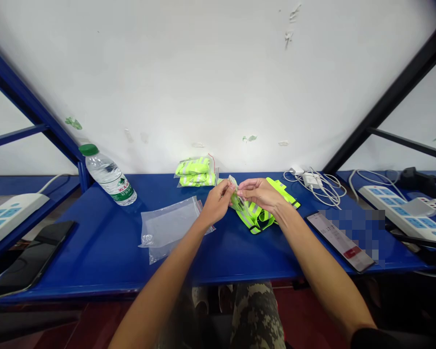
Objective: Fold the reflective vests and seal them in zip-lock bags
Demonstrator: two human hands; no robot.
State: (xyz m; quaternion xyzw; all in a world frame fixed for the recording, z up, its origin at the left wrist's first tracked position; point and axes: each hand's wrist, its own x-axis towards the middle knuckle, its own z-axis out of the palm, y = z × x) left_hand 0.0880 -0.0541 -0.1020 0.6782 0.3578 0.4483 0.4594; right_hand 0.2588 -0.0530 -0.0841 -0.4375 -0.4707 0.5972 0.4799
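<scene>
Left hand (218, 201), right hand (259, 193): both pinched on small folded reflective piece (235, 195), held above loose hi-vis vest (256, 213) on blue table (105, 242). Step judged: folding. Next calls for empty clear bags (169, 228) just left; packed bundles (196, 172) behind

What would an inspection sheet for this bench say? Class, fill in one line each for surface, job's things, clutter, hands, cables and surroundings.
Surface: blue table, bare patches toward the front.
Job's things: yellow-green reflective vest lying on the table; clear bags to its left; packed vests by the wall.
Clutter: water bottle, phone.
Hands: left hand and right hand both pinch a small folded piece above the vest.
Cables: white charger cables; power strip.
Surroundings: white wall, scuffed; blue frame.
</scene>
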